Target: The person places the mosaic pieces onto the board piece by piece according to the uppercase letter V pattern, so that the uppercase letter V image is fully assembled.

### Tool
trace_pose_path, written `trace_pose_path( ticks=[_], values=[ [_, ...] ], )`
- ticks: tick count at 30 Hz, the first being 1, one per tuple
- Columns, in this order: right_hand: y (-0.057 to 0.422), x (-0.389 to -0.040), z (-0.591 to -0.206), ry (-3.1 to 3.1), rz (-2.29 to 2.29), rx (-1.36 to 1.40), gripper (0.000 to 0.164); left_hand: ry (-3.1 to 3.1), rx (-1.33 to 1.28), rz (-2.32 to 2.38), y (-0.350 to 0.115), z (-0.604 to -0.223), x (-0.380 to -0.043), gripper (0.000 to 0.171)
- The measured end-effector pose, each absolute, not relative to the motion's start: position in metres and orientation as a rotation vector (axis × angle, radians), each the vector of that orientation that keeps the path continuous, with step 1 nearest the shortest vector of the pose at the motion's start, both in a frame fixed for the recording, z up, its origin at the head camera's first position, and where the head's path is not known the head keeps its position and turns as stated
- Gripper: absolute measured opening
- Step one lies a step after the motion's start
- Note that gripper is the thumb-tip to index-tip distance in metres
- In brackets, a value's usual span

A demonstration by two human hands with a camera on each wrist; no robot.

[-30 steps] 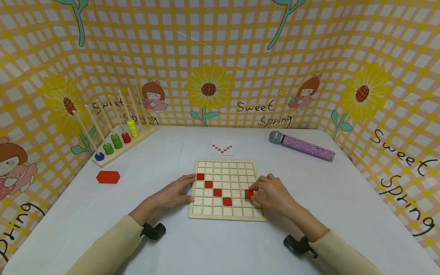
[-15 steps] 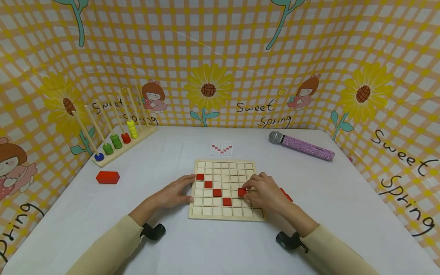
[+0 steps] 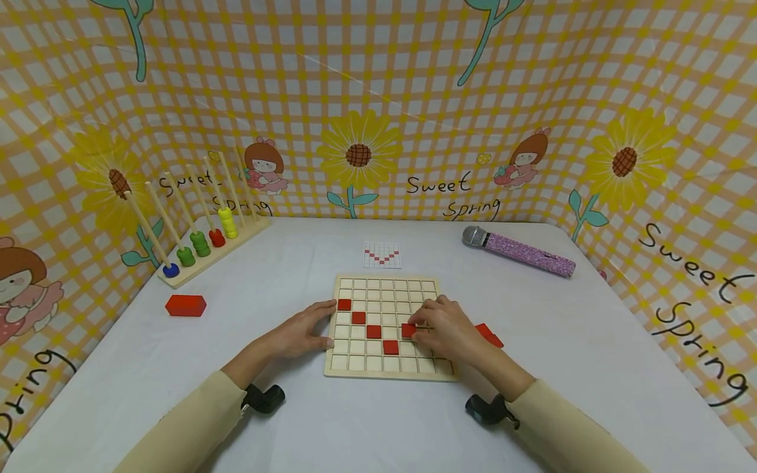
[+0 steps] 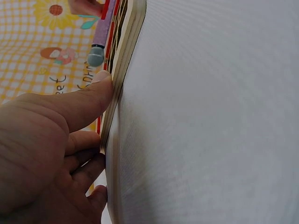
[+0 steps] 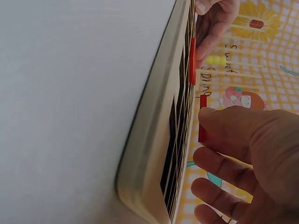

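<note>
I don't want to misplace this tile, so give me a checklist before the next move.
1. Right hand pinching the red tile: ok.
2. Red tile lowered into a cell: not ok, above the board.
3. Left hand touching the board's left edge: ok.
4. Pattern card visible beyond the board: ok.
5. Exact cell under the tile: cannot tell.
6. Loose red tiles right of the board: ok.

The left grip [image 3: 300,333] holds its thumb [image 4: 86,105] and fingers [image 4: 86,142] apart, wrist [image 3: 238,369] behind it; the right grip [image 3: 447,330] pinches, forearm [image 3: 513,376] slanting back from it.
</note>
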State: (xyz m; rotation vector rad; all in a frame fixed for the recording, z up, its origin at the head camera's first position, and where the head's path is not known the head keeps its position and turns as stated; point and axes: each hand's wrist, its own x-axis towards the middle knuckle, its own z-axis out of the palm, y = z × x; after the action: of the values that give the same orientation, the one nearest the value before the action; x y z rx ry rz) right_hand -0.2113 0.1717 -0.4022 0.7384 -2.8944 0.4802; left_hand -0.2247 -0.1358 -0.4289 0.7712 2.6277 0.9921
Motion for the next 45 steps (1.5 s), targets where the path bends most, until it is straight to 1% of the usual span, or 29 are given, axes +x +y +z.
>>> trace_pose_path(
  ticks=[9, 45],
  values=[
    [0.1701, -0.2135, -0.4043, -2.900, 0.449, 0.788, 0.020, 2.628, 0.769, 0.989, -0.1357, -0.4295, -0.2257, 0.070],
    [0.1692, -0.2168, -0.4108, -2.906, 0.443, 0.790, 0.019, 2.641, 0.784, 0.986, -0.1345, -0.4315, -0.2266, 0.071]
  ],
)
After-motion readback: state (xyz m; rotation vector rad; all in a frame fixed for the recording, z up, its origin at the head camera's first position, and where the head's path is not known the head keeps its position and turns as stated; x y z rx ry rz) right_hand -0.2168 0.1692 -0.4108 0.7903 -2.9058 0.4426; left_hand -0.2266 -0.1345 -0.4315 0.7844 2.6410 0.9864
